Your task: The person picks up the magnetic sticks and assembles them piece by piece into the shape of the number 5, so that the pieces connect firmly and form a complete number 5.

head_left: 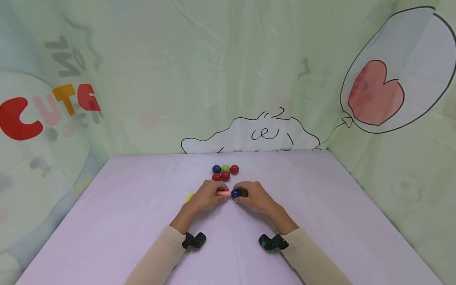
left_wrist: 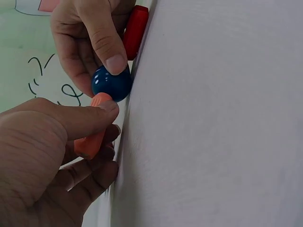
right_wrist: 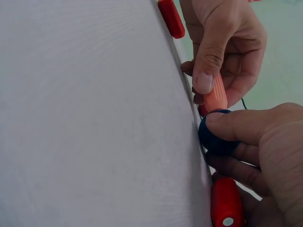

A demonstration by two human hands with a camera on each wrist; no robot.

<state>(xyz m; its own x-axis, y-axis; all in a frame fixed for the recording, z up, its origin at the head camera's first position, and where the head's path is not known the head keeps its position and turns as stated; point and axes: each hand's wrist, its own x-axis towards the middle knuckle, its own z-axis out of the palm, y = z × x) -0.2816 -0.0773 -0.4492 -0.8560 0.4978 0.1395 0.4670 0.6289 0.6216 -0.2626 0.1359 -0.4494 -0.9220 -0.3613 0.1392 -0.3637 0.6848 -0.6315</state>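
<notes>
In the head view my left hand (head_left: 210, 195) pinches a short salmon-orange ribbed stick (head_left: 223, 193) between thumb and fingers. My right hand (head_left: 255, 195) holds a glossy dark blue ball (head_left: 235, 193), its thumb (right_wrist: 227, 123) pressed on the ball. The stick's end points at the ball and appears to meet it in both wrist views. Below the right hand's fingers lies a red stick (right_wrist: 227, 202) with a pale round spot on its end; the left wrist view shows a red stick (left_wrist: 136, 33) beside that hand too. The ball's far side is hidden.
Just beyond the hands sit several balls: a blue one (head_left: 216, 169), a green one (head_left: 225, 168) and red ones (head_left: 234, 169). A yellow piece (head_left: 189, 197) peeks out beside the left wrist. Another red stick (right_wrist: 171, 19) lies past the left hand. Printed cloth (head_left: 160, 79) backs the table (head_left: 142, 221).
</notes>
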